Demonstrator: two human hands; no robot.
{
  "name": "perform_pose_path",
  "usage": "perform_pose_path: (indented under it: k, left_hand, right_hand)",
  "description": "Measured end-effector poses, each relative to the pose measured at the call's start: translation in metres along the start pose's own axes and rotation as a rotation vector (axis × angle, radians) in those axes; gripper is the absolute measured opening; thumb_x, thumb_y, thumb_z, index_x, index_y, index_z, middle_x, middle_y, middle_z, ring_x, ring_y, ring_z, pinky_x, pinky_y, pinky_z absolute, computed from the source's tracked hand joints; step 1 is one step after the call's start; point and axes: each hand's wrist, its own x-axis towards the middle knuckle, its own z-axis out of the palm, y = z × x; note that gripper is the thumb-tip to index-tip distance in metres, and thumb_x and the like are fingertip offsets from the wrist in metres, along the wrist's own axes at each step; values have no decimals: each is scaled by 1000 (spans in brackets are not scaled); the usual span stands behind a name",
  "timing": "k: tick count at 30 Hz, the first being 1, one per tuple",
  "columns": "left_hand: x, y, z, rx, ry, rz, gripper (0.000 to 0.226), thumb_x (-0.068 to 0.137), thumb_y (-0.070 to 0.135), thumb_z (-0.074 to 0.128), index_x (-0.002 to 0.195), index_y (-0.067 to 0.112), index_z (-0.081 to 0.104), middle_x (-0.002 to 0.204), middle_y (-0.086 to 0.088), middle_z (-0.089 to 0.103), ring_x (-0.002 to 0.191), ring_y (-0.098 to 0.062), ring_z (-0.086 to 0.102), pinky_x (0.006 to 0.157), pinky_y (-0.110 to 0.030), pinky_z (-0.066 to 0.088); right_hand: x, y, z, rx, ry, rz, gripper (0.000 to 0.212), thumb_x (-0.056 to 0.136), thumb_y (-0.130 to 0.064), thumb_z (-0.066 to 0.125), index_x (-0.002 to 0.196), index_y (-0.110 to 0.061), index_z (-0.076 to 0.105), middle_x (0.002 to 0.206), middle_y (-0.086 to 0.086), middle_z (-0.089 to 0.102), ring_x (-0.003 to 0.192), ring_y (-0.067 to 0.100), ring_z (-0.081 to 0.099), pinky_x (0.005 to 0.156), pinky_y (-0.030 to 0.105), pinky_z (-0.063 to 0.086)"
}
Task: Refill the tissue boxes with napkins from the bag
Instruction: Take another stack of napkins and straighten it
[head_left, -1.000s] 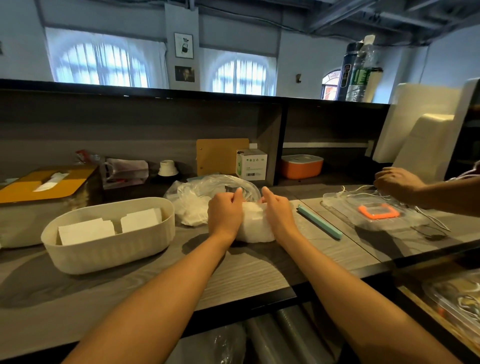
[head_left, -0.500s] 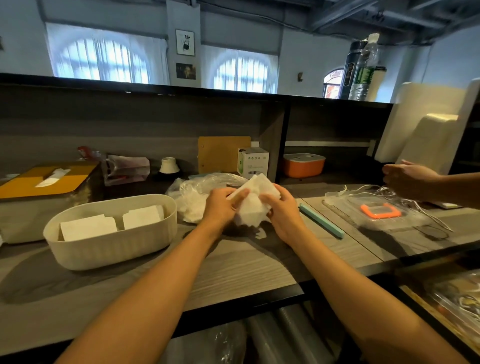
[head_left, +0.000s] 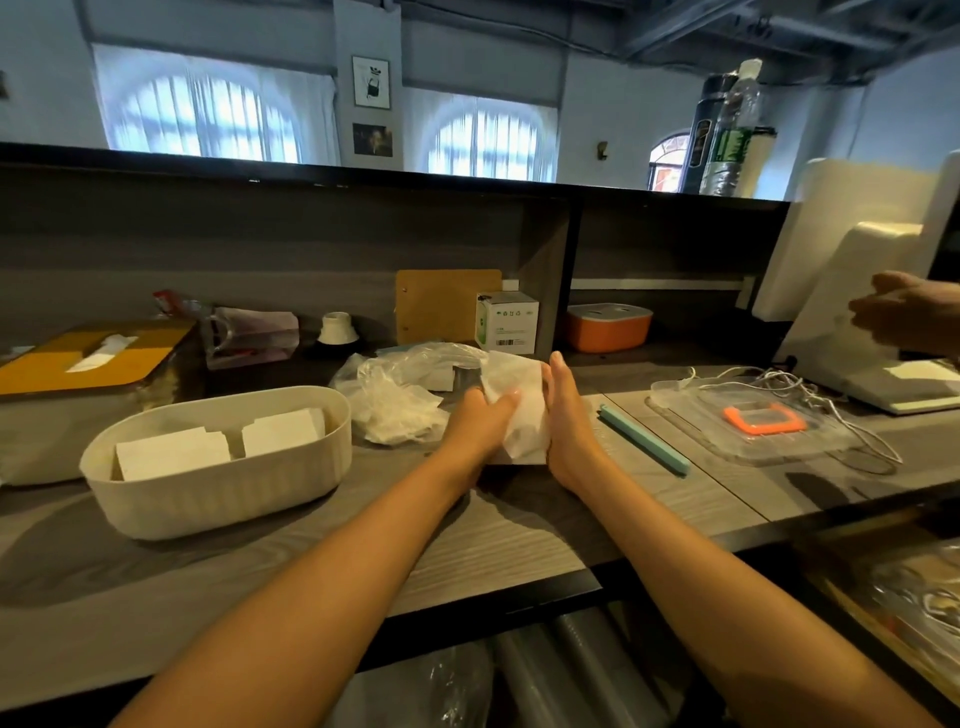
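Observation:
A stack of white napkins (head_left: 522, 410) stands on edge on the grey counter (head_left: 519, 535), between my two hands. My left hand (head_left: 480, 423) grips its left side, fingers curled over the front. My right hand (head_left: 566, 415) presses flat against its right side with straight fingers. Just behind and to the left lies the crumpled clear plastic bag (head_left: 395, 392), with more napkins inside. A white oval tissue box (head_left: 208, 499) stands to the left and holds two napkin stacks (head_left: 171, 457). At the far left is a tissue box with a yellow lid (head_left: 78, 361), a tissue poking out.
A teal stick (head_left: 644, 439) lies right of my right hand. Beyond it sits a clear tray (head_left: 769, 441) with an orange piece and white cables. Another person's hand (head_left: 904, 317) is at the far right. An orange container (head_left: 608, 327) and a small carton (head_left: 506, 325) stand at the back.
The napkin stack was lifted and tilted between my hands, then came back down onto the counter. My right hand's fingers straightened against it. The other person's hand moved right and up.

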Motion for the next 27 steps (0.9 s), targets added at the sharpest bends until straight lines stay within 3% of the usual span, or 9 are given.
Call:
perform_pose_path:
  k: [2, 5, 10, 13, 15, 18, 21, 24, 27]
  left_hand:
    - [1, 1, -4, -121, 122, 23, 44, 101, 38, 49, 137, 13, 49, 120, -1, 60, 105, -22, 58, 96, -42, 52]
    - [1, 3, -9, -149, 260, 75, 38, 103, 37, 45, 132, 14, 51, 115, -4, 60, 101, -22, 58, 91, -39, 53]
    - [-1, 3, -22, -287, 196, 65, 29, 94, 34, 63, 117, 17, 56, 112, -4, 65, 102, -22, 62, 85, -36, 54]
    - [2, 0, -37, -340, 111, 127, 22, 89, 21, 72, 108, 19, 64, 111, -8, 70, 102, -25, 67, 84, -38, 58]
    - [2, -3, -45, -278, 20, 134, 18, 88, 15, 72, 104, 21, 66, 109, -10, 70, 98, -25, 68, 75, -35, 59]
    - [-2, -5, -46, -107, -31, 137, 32, 89, 9, 68, 119, 18, 63, 110, -4, 64, 96, -19, 62, 69, -30, 57]
    - [-6, 1, -34, -43, 89, 133, 32, 96, 21, 57, 128, 16, 58, 114, 0, 56, 104, -19, 55, 84, -32, 50]
    - [-10, 4, -14, -80, 204, 148, 29, 100, 34, 49, 123, 18, 57, 114, 1, 57, 103, -17, 52, 84, -30, 41]
    - [-6, 0, -3, 4, 294, 220, 32, 101, 31, 48, 127, 15, 57, 121, -1, 60, 105, -15, 51, 86, -28, 40]
  right_hand:
    - [-2, 2, 2, -70, -34, -18, 41, 102, -47, 37, 122, -20, 59, 100, 0, 68, 91, 18, 66, 85, 36, 54]
    - [-2, 11, 6, -347, -130, -39, 25, 94, -28, 57, 117, -19, 64, 116, 11, 67, 107, 26, 64, 101, 47, 50]
    - [-7, 5, 2, -575, -146, -144, 19, 90, -10, 60, 104, -21, 68, 102, 8, 70, 99, 23, 66, 83, 35, 57]
    - [-9, -1, -5, -534, -94, -182, 32, 89, -7, 62, 118, -19, 64, 102, 1, 66, 93, 14, 63, 67, 20, 52]
    - [-9, -3, -10, -415, 27, -208, 44, 88, -4, 64, 130, -16, 58, 108, -1, 62, 90, 7, 59, 61, 19, 52]
    - [-8, 0, -12, -373, 103, -213, 51, 89, -9, 66, 137, -17, 51, 131, 5, 55, 104, 13, 55, 78, 25, 52]
    - [-7, 5, -6, -443, 98, -201, 55, 95, -30, 61, 145, -18, 42, 148, 5, 43, 127, 18, 44, 92, 28, 38]
    - [-3, 8, -1, -433, 191, -262, 59, 93, -40, 60, 144, -16, 43, 146, 6, 46, 130, 19, 45, 92, 27, 37]
    - [3, 12, -1, -494, 290, -258, 50, 95, -37, 59, 139, -15, 49, 138, 6, 53, 122, 19, 50, 87, 27, 40]
